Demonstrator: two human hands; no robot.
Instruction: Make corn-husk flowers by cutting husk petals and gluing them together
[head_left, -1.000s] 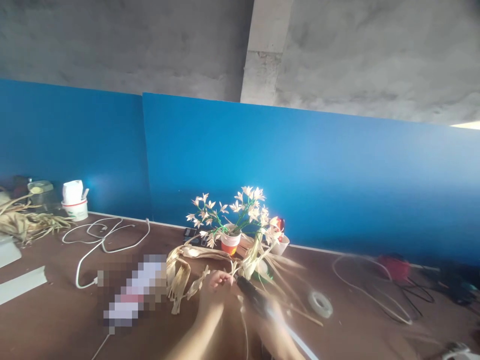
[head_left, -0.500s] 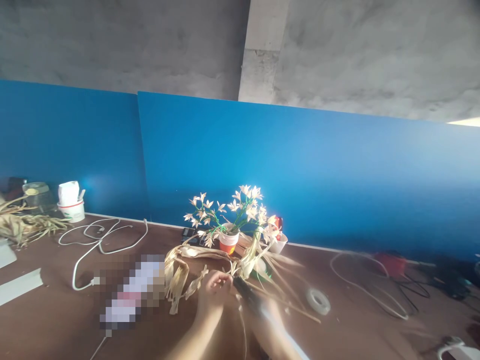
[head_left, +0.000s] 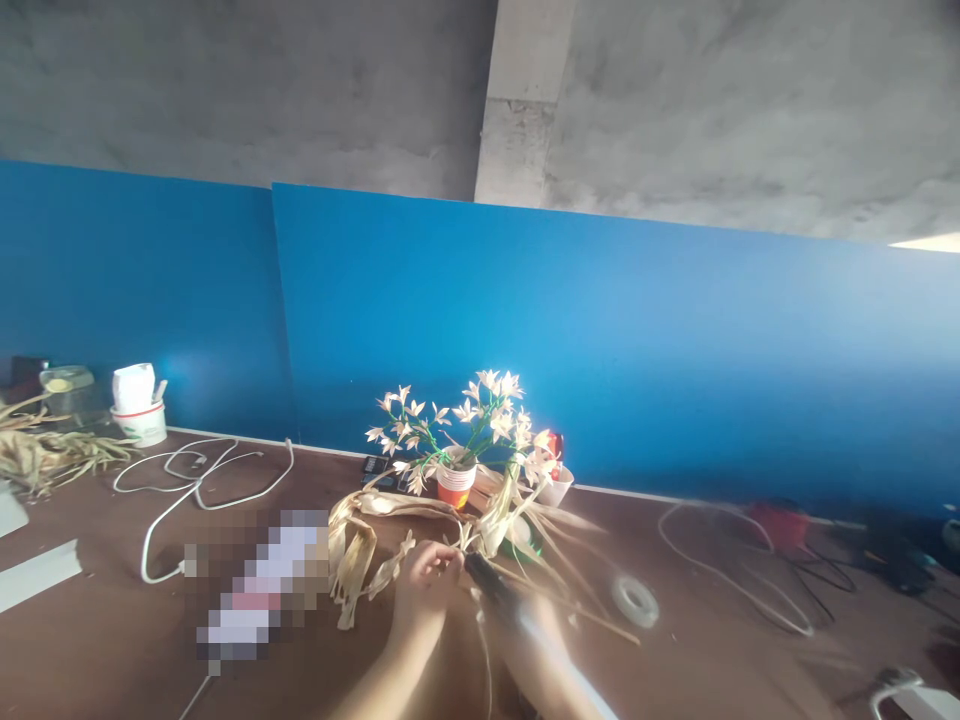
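Observation:
My left hand [head_left: 425,578] is low in the middle, its fingers pinched together on a small pale piece of dried leaf. My right hand [head_left: 541,640] is blurred beside it and grips a dark glue gun [head_left: 495,585], whose tip points at the left fingertips. Dried corn-husk strips [head_left: 360,560] lie just beyond both hands. Behind them stands a paper cup [head_left: 455,484] full of pale handmade flowers [head_left: 469,415] on green stems.
The brown table [head_left: 112,640] runs along a blue wall panel [head_left: 600,340]. A white cable [head_left: 202,475], a white tub [head_left: 139,420] and a husk heap [head_left: 45,450] lie left. A tape roll [head_left: 635,600], another cable [head_left: 720,580] and dark tools [head_left: 892,565] lie right.
The view has shifted slightly, so everything sits a little further left. Both hands stay together over the husks with the same grip.

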